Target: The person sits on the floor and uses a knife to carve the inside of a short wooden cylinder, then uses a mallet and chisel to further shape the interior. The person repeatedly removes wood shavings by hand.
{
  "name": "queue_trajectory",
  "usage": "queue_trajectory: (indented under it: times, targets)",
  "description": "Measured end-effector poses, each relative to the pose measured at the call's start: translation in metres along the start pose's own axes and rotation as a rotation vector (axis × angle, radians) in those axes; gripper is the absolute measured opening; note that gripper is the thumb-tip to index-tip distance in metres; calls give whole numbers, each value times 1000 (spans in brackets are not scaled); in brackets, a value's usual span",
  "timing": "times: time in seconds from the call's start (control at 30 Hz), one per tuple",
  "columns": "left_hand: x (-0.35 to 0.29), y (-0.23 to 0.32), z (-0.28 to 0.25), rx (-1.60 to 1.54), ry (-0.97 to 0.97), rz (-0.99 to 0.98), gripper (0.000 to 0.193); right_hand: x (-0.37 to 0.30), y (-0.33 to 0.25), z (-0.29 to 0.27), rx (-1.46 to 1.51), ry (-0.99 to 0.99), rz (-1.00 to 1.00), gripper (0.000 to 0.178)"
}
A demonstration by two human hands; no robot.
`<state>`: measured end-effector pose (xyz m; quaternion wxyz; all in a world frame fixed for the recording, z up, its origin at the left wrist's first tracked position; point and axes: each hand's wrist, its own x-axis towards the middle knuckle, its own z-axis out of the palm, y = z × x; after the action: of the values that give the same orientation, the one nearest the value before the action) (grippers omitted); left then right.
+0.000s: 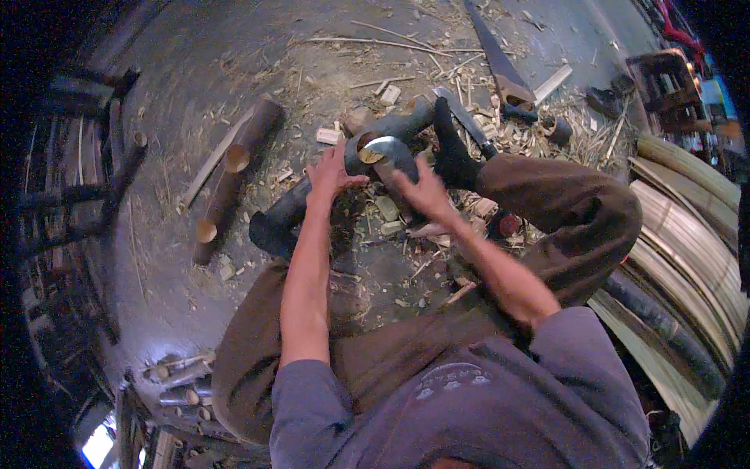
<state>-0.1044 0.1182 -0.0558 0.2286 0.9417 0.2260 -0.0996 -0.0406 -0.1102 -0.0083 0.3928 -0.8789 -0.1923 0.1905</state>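
Note:
A dark log [291, 205], seemingly bamboo, lies slantwise on the floor between my dark-socked feet. Its upper side has a pale cut patch [370, 157]. Beside this cut my left hand [332, 172] rests with fingers spread, on or just over the log. Over the cut shows a shiny curved metal edge [384, 144], like a broad blade; its kind is unclear. A brownish shaft-like piece [393, 184] extends below it toward me. My right hand [428, 194], a little blurred, is close beside that piece, thumb and fingers apart.
Left of me lies another dark log [226, 195] with two pale notches. A handsaw [504, 74] and a long knife [465, 121] lie beyond my right foot among wood chips [391, 95]. Split bamboo strips [680, 242] are stacked at right; cut pieces [183, 375] lie lower left.

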Motion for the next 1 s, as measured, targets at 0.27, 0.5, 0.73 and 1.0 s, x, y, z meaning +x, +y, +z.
queue_trajectory:
  times: [0.27,0.5,0.73,1.0]
  targets:
    - [-19,22,-3,62,87,-69,96,88,-68,-103,-950,-381,-522,42]
    - [-18,22,1,90,114,-83,96,120,-53,-86,-967,-332,-803,44]
    - [-17,22,-4,61,82,-63,96,132,-52,-74,-959,-419,-800,43]
    - [-24,23,-4,64,77,-59,96,146,-45,-58,-961,-565,-823,47]
